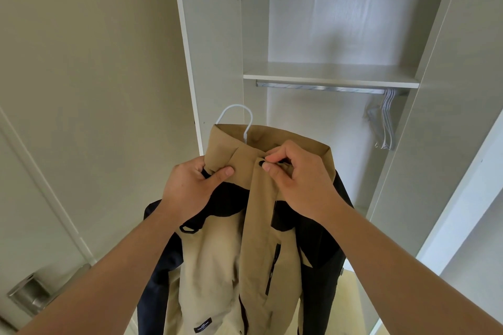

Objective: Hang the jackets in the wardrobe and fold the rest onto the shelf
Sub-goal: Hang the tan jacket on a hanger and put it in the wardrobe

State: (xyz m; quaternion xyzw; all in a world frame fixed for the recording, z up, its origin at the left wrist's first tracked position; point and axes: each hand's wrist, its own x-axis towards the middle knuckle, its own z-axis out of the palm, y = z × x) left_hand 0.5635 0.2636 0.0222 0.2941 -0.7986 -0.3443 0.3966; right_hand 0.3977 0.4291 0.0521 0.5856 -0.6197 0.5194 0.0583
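The jacket [217, 266] sat on a white hanger [236, 116] in front of the open wardrobe [255, 35], not yet on the rail [321, 87]. The left hand [190, 187] had its grip clasped on the collar [231, 144] to steady it. The right hand [296, 179] pinched a dark fastener [261, 163], probably closing it.

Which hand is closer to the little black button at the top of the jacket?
Right. The right hand pinches the jacket right at the black button. The left hand holds the jacket off to the button's left, apart from it.
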